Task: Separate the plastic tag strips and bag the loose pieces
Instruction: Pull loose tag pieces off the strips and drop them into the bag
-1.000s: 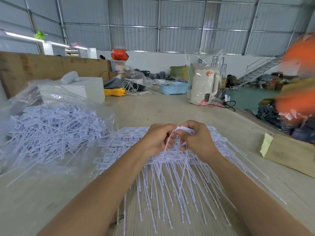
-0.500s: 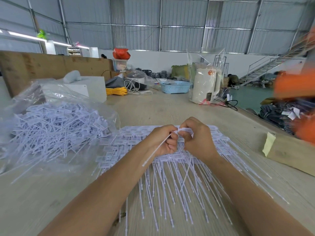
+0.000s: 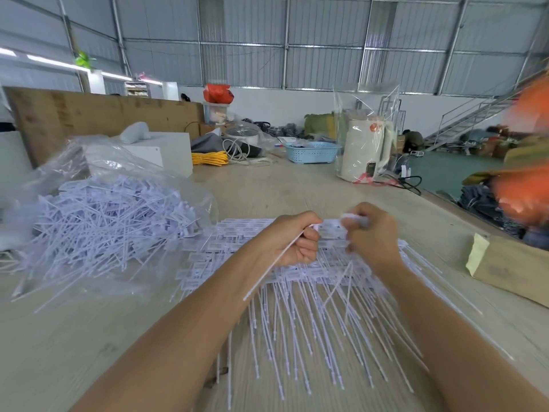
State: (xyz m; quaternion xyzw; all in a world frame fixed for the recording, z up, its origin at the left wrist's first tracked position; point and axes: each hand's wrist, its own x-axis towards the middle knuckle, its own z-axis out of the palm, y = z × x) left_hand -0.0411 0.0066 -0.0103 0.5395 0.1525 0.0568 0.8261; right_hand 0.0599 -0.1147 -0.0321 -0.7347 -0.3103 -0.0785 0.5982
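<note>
Two hands work above the fanned white plastic tag strips (image 3: pixel 297 292) on the wooden table (image 3: pixel 74 337): left hand (image 3: pixel 289 242) pinching one thin stem, right hand (image 3: pixel 371 233) gripping a blurred tag head.

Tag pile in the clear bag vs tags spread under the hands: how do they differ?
The bagged tags lie tangled, pointing every way; the spread tags lie in overlapping rows, tails toward the person. The bagged tags sit inside the clear plastic bag; the spread tags rest bare on the table. The left hand and right hand work only above the spread. Both are white plastic.
</note>
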